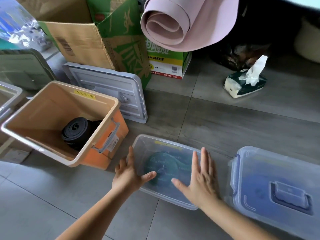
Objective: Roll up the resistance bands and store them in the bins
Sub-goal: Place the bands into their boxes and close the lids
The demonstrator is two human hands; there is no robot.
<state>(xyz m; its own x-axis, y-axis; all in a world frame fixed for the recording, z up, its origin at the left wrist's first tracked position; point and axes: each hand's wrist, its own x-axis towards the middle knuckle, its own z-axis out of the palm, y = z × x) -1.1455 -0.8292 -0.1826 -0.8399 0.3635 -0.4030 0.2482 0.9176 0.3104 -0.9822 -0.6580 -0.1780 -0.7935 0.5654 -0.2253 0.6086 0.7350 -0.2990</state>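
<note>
A clear plastic bin (152, 144) stands on the floor in front of me with a rolled blue-green resistance band (160, 168) inside. My left hand (129, 172) lies flat against the bin's left side, fingers straight, thumb over the rim. My right hand (201, 177) is spread flat at the bin's right side, fingers straight. Left of it an orange bin (107, 149) holds a rolled black resistance band (76, 131).
A clear lid with a blue handle (277, 186) lies to the right of the clear bin. A grey lid (110, 90) leans behind the orange bin. Cardboard boxes (97, 37), a rolled pink mat (174, 21) and a tissue pack (245, 82) stand further back on the tiled floor.
</note>
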